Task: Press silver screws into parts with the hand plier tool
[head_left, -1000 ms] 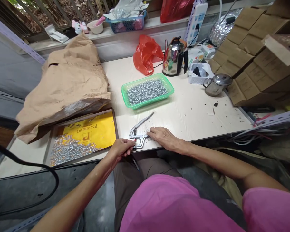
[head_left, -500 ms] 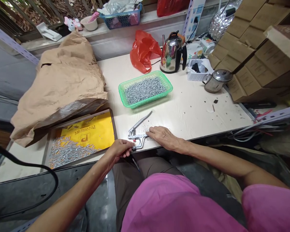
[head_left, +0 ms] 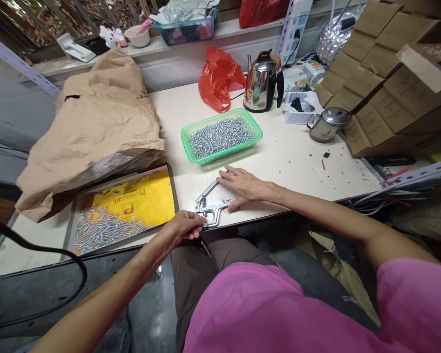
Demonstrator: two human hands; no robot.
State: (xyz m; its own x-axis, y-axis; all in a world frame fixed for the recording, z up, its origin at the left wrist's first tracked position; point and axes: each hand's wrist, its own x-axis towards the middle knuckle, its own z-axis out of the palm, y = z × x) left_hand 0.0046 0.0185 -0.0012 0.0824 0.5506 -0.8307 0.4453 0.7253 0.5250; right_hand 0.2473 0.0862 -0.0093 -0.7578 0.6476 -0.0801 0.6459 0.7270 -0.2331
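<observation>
A metal hand press tool [head_left: 208, 202] lies at the front edge of the pale table [head_left: 297, 157], its long handle raised and pointing back right. My left hand [head_left: 185, 225] pinches something small at the tool's head; I cannot make out what. My right hand [head_left: 242, 185] rests over the upper handle, fingers stretched and spread. Behind the tool stands a green basket [head_left: 220, 136] full of small metal parts. To the left lies a shallow tray with a yellow liner [head_left: 139, 201] and a heap of similar metal parts [head_left: 103, 228].
A crumpled brown paper sack [head_left: 95, 117] covers the table's left. At the back stand a red plastic bag [head_left: 218, 78], a steel kettle [head_left: 260, 83] and a small metal pot [head_left: 325, 125]. Cardboard boxes [head_left: 389, 83] pile up at the right. A black cable [head_left: 59, 255] loops at lower left.
My right hand has moved from the table's front edge back and up onto the tool's raised handle. My left hand stays at the tool's head.
</observation>
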